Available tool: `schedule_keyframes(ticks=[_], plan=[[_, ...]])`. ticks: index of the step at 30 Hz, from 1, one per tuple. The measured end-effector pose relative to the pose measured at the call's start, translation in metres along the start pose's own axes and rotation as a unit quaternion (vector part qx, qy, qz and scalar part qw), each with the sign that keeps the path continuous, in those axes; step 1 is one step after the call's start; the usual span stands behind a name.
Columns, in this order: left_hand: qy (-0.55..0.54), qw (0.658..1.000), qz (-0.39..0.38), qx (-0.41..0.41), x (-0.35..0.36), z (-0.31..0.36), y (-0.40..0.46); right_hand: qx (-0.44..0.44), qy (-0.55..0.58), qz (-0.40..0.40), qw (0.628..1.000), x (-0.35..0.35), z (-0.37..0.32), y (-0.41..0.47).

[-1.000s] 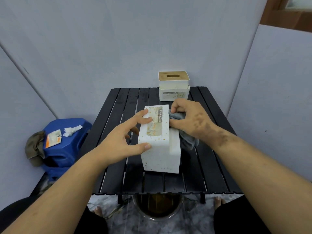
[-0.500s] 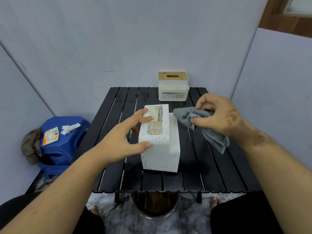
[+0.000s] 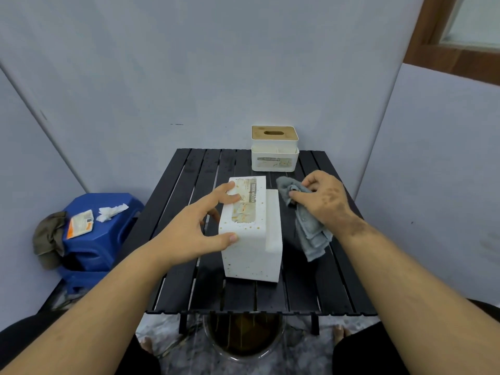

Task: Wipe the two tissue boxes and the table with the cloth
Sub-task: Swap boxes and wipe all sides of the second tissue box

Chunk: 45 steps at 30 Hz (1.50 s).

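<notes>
A white tissue box with gold specks lies on its side in the middle of the black slatted table. My left hand holds it, thumb on the near top edge and fingers across the label. My right hand pinches a grey cloth just right of the box; the cloth hangs down to the table. A second white tissue box with a wooden lid stands at the table's far edge.
A blue plastic stool with a packet, crumpled tissue and an olive rag stands left of the table. Grey wall panels enclose the table on three sides. A round bin sits on the floor under the near edge.
My right hand lifted the cloth off the box's right side, swung it out to the right, and now has drawn back closer to the box. The left hand stays on the box.
</notes>
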<state>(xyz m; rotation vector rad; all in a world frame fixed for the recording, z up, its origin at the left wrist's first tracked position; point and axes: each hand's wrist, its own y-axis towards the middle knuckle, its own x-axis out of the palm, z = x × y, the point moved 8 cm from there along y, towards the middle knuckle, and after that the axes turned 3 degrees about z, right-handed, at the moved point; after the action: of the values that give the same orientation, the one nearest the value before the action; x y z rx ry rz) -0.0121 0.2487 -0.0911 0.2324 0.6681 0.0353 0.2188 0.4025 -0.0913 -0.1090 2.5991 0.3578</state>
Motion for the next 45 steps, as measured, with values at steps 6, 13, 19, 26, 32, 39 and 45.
schedule_keyframes(ticks=[6,13,19,26,32,39,45], plan=[[0.007,1.0,-0.003,-0.002,0.0,-0.001,-0.002,-0.015,0.076,0.035,0.996,-0.035,-0.036,-0.012],[-0.016,0.999,0.046,0.012,-0.001,0.001,-0.01,-0.157,0.013,-0.106,0.982,-0.012,-0.103,-0.08],[-0.027,0.994,0.108,0.021,-0.002,0.0,-0.022,-0.259,-0.089,-0.12,0.954,0.003,-0.112,-0.093],[-0.019,0.993,0.115,0.006,-0.001,-0.003,-0.022,-0.19,-0.102,-0.092,0.972,0.027,-0.11,-0.022],[0.016,0.993,0.118,-0.008,-0.002,-0.003,-0.024,-0.192,-0.145,-0.097,0.966,0.048,-0.105,0.009],[0.02,0.992,0.127,-0.003,-0.002,0.0,-0.023,-0.268,-0.138,-0.142,0.943,0.023,-0.114,-0.062],[0.02,0.993,0.117,-0.016,-0.004,-0.007,-0.021,-0.248,-0.126,-0.178,0.944,0.017,-0.12,-0.068]])
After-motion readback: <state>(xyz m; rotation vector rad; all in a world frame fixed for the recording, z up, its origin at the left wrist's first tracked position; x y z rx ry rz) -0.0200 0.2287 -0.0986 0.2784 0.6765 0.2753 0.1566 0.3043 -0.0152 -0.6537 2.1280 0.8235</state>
